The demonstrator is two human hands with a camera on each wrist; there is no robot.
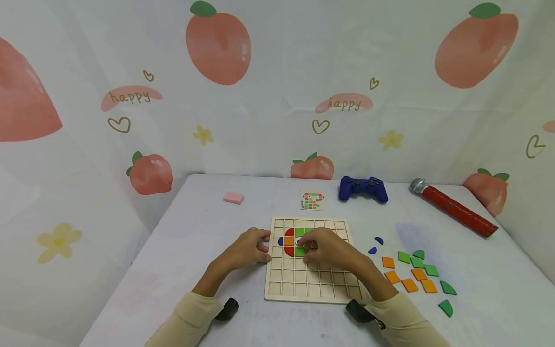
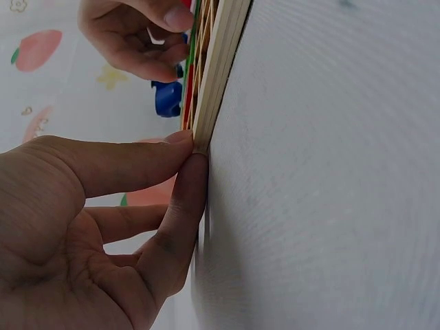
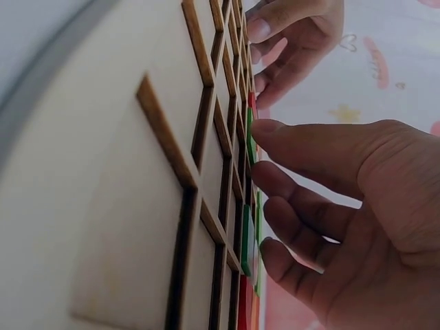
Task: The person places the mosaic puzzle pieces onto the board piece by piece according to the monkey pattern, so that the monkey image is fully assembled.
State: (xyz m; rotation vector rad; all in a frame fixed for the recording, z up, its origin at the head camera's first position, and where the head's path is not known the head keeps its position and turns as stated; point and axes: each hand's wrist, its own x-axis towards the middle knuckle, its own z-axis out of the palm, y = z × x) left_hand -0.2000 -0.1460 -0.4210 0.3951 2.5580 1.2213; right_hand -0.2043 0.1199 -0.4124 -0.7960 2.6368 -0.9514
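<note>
A square wooden grid board (image 1: 288, 289) lies on the table, with coloured tiles in its upper cells. Among them are a blue half-round piece (image 1: 281, 241), a red tile (image 1: 289, 251), an orange square (image 1: 288, 241) and a green square (image 1: 300, 251). My left hand (image 1: 249, 248) rests at the board's left edge, thumb and forefinger touching the rim (image 2: 223, 65). Over the tiles hovers my right hand (image 1: 327, 246), its thumb and fingertips close to the board and apart, with no piece visible between them. It partly covers a white tile.
Loose orange squares (image 1: 409, 285), green pieces (image 1: 417, 262) and two blue half-rounds (image 1: 379, 240) lie right of the board. Behind it are a pattern card (image 1: 314, 199), a blue game controller (image 1: 363, 189), a pink block (image 1: 233, 197) and a red microphone (image 1: 459, 208).
</note>
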